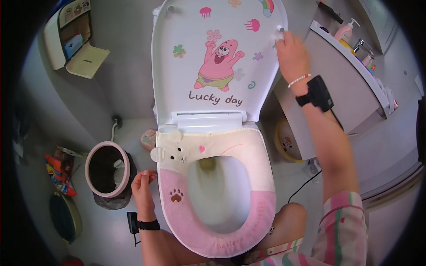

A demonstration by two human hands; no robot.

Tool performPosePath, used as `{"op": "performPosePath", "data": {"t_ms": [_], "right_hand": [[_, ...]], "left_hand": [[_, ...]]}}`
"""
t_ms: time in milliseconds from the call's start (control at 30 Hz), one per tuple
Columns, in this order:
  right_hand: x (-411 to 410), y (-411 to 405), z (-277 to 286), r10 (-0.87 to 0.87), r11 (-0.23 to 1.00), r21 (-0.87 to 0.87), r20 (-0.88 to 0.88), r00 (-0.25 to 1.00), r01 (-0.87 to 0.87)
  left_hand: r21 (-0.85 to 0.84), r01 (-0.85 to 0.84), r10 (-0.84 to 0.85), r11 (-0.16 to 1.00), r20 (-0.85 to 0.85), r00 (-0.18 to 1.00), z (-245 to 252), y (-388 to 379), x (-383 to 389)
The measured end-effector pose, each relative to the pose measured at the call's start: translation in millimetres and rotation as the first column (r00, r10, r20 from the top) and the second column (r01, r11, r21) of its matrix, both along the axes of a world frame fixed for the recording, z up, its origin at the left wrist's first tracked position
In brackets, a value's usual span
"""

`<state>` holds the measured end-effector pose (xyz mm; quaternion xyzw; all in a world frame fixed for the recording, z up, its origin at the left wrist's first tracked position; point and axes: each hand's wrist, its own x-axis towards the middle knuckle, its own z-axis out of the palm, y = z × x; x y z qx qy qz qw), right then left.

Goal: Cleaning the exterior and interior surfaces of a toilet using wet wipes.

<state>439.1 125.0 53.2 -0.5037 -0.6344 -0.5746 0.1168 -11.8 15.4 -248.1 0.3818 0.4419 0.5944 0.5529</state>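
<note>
A white toilet lid [169, 76] with cartoon stickers stands raised. My right hand [293, 53] is at its right edge, just below a round bumper; something small and whitish, blurred, shows at the fingertips. A pink and cream plush seat cover [176, 212] with a bear face lies over the seat around the bowl [219, 196]. Beside the cover's left edge is my left hand [144, 186], fingertips at or near the edge, thumb and fingers close together. Whether it pinches anything cannot be told. Both wrists wear black strapped devices.
To the left stand a pink-rimmed bin [88, 169], an orange packet [56, 173] and a dark green basin [65, 217]. An open wall box [53, 43] hangs upper left. On the right are a counter [352, 60] with bottles and a yellow basin [281, 144] beneath it.
</note>
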Motion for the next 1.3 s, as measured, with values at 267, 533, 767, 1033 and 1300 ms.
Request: {"op": "performPosePath", "data": {"t_ms": [267, 533, 767, 1033, 1300], "right_hand": [[0.5, -34.9, -179.9, -0.075, 0.976, -0.215, -0.417, 0.906, -0.018], [7.0, -12.6, -53.4, -0.071, 0.992, -0.12, -0.275, 0.959, 0.04], [13.0, -5.9, -80.7, 0.077, 0.996, -0.043, -0.126, 0.989, -0.083], [-5.3, -51.4, -213.5, -0.05, 0.864, -0.501, -0.158, 0.986, -0.036], [-43.6, -38.6, -234.2, -0.456, 0.877, -0.464, -0.717, 0.528, 0.128]], "left_hand": [[0.007, 0.022, -0.022, 1.0, -0.028, 0.999, 1.9, 2.1, -0.1], [0.021, 0.009, -0.008, 1.0, -0.071, 0.997, 9.0, -3.1, -8.3], [-0.007, 0.03, -0.03, 1.0, -0.063, 0.998, -2.1, 3.5, -6.1], [-0.017, 0.026, -0.028, 1.0, -0.081, 0.996, -1.8, 3.6, -6.4], [-0.002, 0.046, -0.046, 0.999, -0.087, 0.995, 3.7, 2.7, -10.3]]}}
